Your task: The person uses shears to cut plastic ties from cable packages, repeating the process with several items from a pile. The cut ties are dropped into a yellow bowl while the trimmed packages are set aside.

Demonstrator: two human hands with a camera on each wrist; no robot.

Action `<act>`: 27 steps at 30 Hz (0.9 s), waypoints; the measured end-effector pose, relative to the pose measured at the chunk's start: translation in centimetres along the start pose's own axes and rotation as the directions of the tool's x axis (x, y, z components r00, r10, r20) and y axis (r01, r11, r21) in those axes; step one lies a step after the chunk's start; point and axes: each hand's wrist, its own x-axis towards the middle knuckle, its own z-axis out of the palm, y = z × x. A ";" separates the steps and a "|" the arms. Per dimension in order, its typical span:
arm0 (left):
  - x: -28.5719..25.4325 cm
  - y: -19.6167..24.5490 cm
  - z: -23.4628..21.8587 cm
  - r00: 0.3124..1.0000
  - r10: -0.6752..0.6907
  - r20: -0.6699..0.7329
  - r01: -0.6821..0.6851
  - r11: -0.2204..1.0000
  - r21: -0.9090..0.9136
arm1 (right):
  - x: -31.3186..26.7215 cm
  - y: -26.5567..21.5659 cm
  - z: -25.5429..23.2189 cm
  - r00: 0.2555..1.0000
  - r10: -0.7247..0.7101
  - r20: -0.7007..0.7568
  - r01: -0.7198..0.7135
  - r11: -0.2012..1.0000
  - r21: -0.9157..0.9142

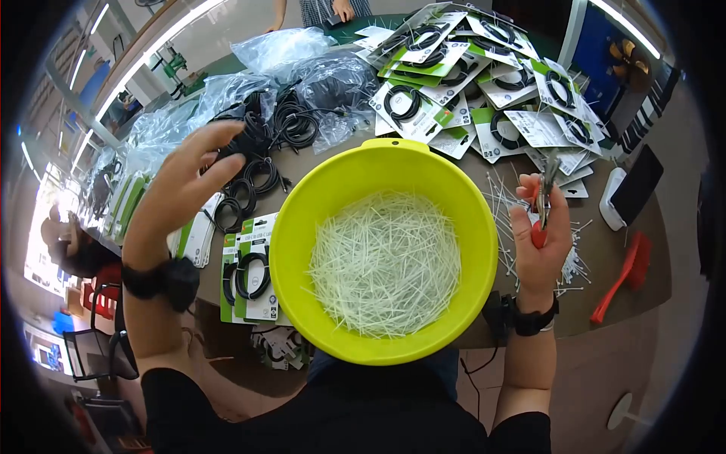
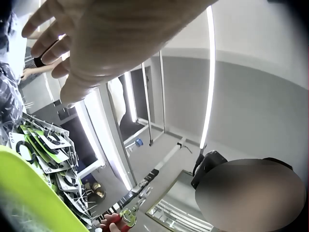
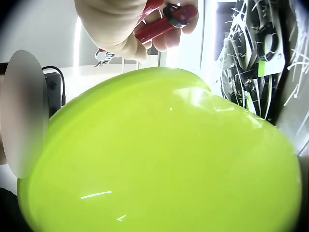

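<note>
Red-handled metal cutters [image 1: 541,204] sit gripped in my right hand [image 1: 538,242], right of the lime-green plastic basin [image 1: 302,227], while my left hand [image 1: 178,193] hovers open-fingered, holding nothing, beside coiled black cables [image 1: 253,163].

1. Brown table [image 1: 605,303], rounded at the near edge
2. Yellow-green basin [image 1: 299,227] of white cable ties [image 1: 386,261] at the near middle
3. Carded black cables [image 1: 469,83] heaped at the far right
4. Loose black cables [image 1: 265,144] and clear bags [image 1: 280,49] far left
5. Red brush [image 1: 624,276] near the right edge
</note>
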 end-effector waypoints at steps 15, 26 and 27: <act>25.5 -2.0 17.9 0.556 -0.401 0.728 0.592 0.806 -0.008 | -0.2 -0.2 -0.6 0.999 0.004 0.040 0.002 0.988 -0.156; 26.2 -3.6 20.6 0.554 -0.522 0.649 0.831 0.399 -0.388 | -0.5 -0.2 -0.6 0.989 0.031 0.143 -0.015 0.994 -0.108; 25.9 -3.5 20.0 0.560 -0.559 0.612 0.828 0.355 -0.433 | -0.5 -0.3 -0.5 0.989 0.027 0.143 -0.012 0.994 -0.106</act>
